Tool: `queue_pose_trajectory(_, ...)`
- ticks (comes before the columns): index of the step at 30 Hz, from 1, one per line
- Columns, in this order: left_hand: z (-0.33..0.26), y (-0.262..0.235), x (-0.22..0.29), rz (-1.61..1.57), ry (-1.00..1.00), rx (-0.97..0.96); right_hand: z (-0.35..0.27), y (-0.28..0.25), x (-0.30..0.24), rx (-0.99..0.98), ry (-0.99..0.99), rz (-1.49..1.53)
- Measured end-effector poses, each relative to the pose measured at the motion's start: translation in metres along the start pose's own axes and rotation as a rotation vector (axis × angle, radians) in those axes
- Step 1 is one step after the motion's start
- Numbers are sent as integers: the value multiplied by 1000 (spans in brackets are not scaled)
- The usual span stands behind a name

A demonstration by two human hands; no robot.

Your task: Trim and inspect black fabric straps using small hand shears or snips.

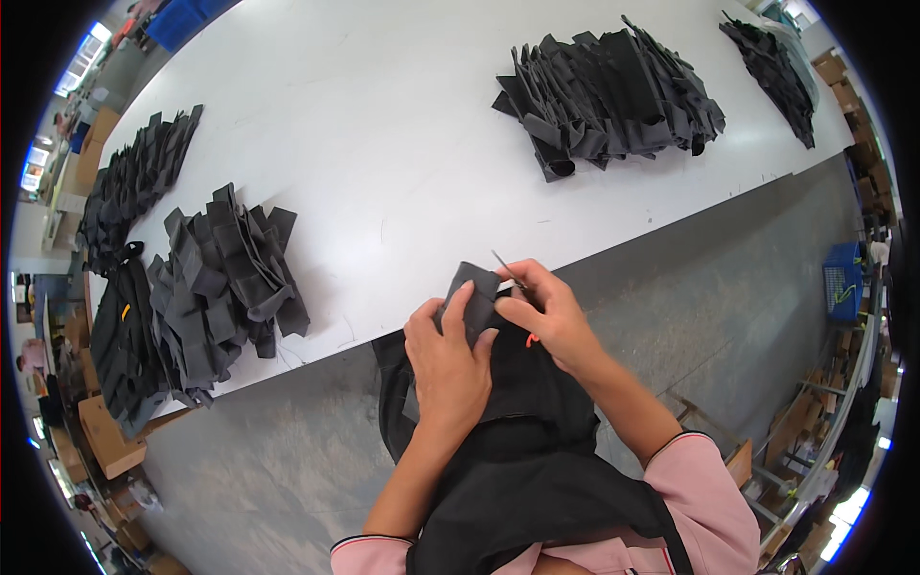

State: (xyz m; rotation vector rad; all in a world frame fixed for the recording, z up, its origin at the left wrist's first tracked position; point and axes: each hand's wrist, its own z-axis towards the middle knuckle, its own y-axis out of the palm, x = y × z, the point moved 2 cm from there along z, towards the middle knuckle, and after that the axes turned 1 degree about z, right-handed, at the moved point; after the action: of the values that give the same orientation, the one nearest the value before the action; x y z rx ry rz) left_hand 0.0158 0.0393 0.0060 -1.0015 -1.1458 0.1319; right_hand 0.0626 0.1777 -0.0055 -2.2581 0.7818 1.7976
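Over my lap at the table's near edge, my left hand point(448, 369) grips a folded dark grey fabric piece point(470, 287), fingers on its face and thumb at its side. My right hand point(551, 311) is closed round small metal thread snips point(503, 263). Their slim blade points up and left beside the fabric's right edge; the handle is mostly hidden in my fingers. A small orange-red bit point(533, 340) shows just below that hand. Black cloth point(517, 383), perhaps an apron, covers my front under both hands.
On the white table point(383, 144), piles of dark fabric pieces lie at the left point(220, 287), far left point(144, 182) and back right point(613, 96). Another dark bundle point(771, 72) rests at the far right corner. A blue crate point(842, 281) and cardboard boxes stand beyond the grey floor.
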Motion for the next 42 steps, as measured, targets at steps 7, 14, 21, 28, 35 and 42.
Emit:
queue_pose_trajectory(7,-14,-6,-23,-1129,-250,-269,16,7,10,-3,322,472)
queue_pose_trajectory(14,-21,5,-31,-1254,-633,-349,1,8,32,144,-116,-260)
queue_pose_trajectory(21,-14,-1,-29,-1243,-649,-303,-29,5,9,66,-509,-777)
queue_pose_trajectory(28,-16,-3,-20,-1228,-617,-262,-25,10,16,55,-640,-871)
queue_pose_trajectory(35,-20,0,-19,-1219,-587,-232,-30,17,25,124,-611,-746)
queue_pose_trajectory(42,-23,-1,-20,-1187,-546,-211,-33,17,22,96,-711,-827)
